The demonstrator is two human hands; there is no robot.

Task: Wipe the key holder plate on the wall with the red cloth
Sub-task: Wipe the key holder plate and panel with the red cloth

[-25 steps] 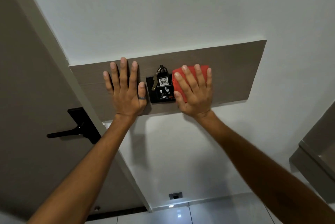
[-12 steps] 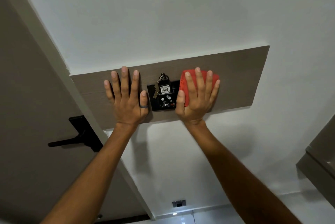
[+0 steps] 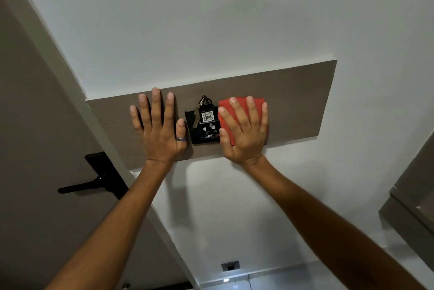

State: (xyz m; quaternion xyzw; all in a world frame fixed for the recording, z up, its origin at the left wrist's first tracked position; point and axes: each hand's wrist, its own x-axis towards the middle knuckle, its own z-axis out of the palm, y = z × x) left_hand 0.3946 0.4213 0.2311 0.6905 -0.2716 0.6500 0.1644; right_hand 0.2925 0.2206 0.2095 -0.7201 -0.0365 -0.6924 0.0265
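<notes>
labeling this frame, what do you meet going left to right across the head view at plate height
black lever door handle → left hand flat on the brown wood-grain wall plate → black key holder with a 406 tag → right hand pressing the folded red cloth

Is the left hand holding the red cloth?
No, the red cloth is pressed flat under the right hand; the left hand lies bare on the brown panel.

The right hand [image 3: 244, 132] is pressing the red cloth [image 3: 237, 111] flat against the key holder plate [image 3: 293, 104]. The left hand [image 3: 159, 130] is lying spread beside the keys [image 3: 204, 116].
</notes>
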